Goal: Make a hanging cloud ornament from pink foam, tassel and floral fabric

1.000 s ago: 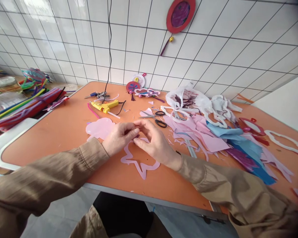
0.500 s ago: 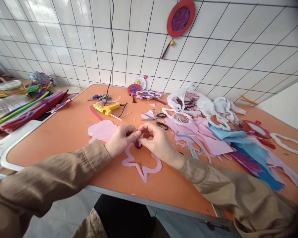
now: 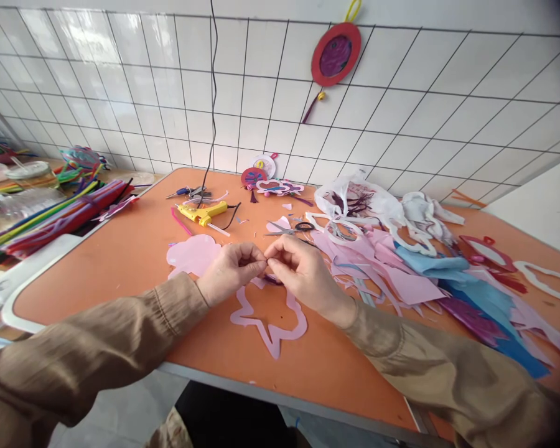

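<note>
My left hand (image 3: 231, 271) and my right hand (image 3: 303, 272) meet fingertip to fingertip above the orange table (image 3: 121, 261). Both are pinched on a small dark purple piece (image 3: 272, 279) that shows just under the fingers; I cannot make out what it is. Below the hands lies a pink cut-out outline (image 3: 270, 320) flat on the table. A solid pink cloud-shaped sheet (image 3: 191, 254) lies just left of my left hand.
A yellow glue gun (image 3: 201, 213) and scissors (image 3: 290, 228) lie behind the hands. Pink, blue and purple scraps (image 3: 429, 274) and a plastic bag (image 3: 354, 196) cover the right side. Coloured sticks (image 3: 51, 214) are heaped at the left. A red round ornament (image 3: 335, 55) hangs on the tiled wall.
My fingers have closed together into a tight pinch over the purple piece. The view has tilted upward a little, so the table appears lower in the picture.
</note>
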`<action>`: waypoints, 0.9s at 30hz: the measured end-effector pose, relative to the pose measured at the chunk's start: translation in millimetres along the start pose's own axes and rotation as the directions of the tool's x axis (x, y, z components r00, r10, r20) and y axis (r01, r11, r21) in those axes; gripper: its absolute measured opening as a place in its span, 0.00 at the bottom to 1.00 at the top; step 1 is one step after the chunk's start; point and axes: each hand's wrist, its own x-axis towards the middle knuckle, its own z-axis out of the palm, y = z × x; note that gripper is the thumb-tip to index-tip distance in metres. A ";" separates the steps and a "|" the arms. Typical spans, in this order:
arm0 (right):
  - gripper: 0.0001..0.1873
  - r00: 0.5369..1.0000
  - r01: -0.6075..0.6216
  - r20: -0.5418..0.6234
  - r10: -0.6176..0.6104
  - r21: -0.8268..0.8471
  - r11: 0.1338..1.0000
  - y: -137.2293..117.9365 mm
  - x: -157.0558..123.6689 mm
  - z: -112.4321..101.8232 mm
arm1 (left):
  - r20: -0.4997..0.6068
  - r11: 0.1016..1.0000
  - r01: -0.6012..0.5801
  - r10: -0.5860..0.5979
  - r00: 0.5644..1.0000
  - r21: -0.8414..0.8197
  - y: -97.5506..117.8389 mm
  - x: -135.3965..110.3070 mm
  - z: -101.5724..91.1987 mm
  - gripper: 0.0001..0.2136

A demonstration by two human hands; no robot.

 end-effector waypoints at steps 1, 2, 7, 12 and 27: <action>0.05 1.000 0.008 -0.001 -0.008 -0.014 1.000 0.2 0.4 -0.5 | -0.012 1.000 0.011 -0.011 1.000 0.010 1.4 -0.2 0.0 0.12; 0.05 1.000 0.026 -0.007 -0.027 -0.041 0.999 0.4 0.7 -1.0 | -0.022 1.000 0.023 -0.023 1.000 0.011 2.8 -0.5 -0.1 0.12; 0.08 0.966 0.243 -0.020 -0.259 -0.282 0.928 4.2 1.8 -3.3 | 0.010 0.996 0.065 -0.065 0.998 -0.056 5.9 -2.2 -0.7 0.15; 0.10 0.889 0.428 0.037 -0.457 -0.422 0.799 9.3 0.1 -2.3 | 0.054 0.999 0.041 -0.040 0.998 -0.021 5.0 -4.6 1.5 0.16; 0.10 0.974 0.112 -0.182 -0.134 -0.126 0.986 2.6 -11.3 10.9 | 0.047 0.920 0.066 -0.052 0.998 -0.386 12.4 -5.3 4.3 0.10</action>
